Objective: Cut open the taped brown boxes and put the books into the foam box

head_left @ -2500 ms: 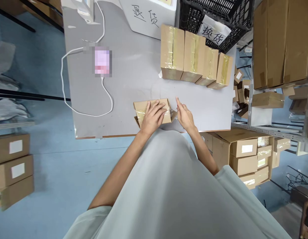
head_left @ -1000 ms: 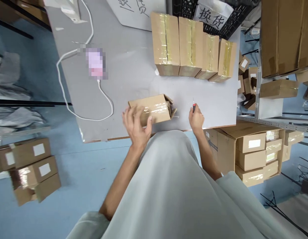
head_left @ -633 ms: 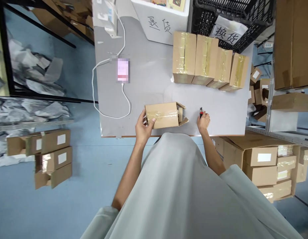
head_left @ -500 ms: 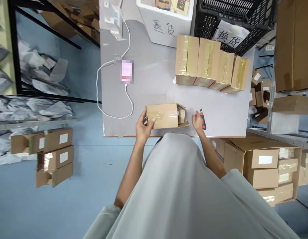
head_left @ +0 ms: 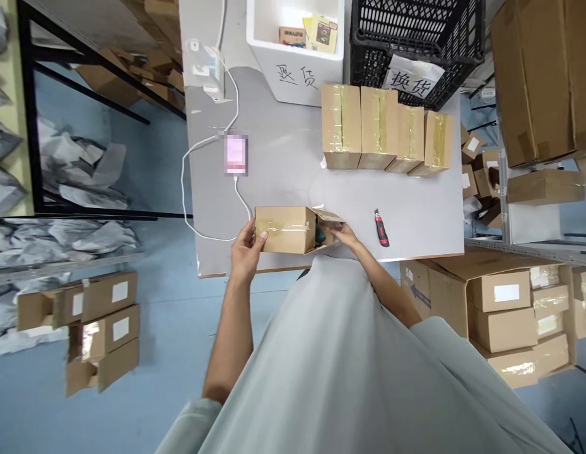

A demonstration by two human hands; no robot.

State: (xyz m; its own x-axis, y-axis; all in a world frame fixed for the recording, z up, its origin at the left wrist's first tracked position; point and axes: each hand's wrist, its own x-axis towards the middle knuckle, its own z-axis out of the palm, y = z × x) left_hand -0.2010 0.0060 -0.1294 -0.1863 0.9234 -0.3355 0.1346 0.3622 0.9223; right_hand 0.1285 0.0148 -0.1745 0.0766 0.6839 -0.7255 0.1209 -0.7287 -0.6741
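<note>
A small taped cardboard box (head_left: 284, 229) lies on its side near the front edge of the grey table (head_left: 283, 176), its right end open with flaps spread. My left hand (head_left: 245, 252) grips the box's left end. My right hand (head_left: 342, 236) is at the open right end, fingers reaching into the opening where something dark green shows. A red and black box cutter (head_left: 381, 228) lies on the table to the right, apart from both hands.
Several taped boxes (head_left: 385, 129) stand in a row at the back. A white foam bin (head_left: 297, 53) and a black crate (head_left: 416, 44) sit behind. A phone (head_left: 236, 153) on a white cable lies left. Cartons are stacked on the floor at both sides.
My right hand put the box cutter down on the table and moved left to the box's open end. My left hand kept hold of the box's left end.
</note>
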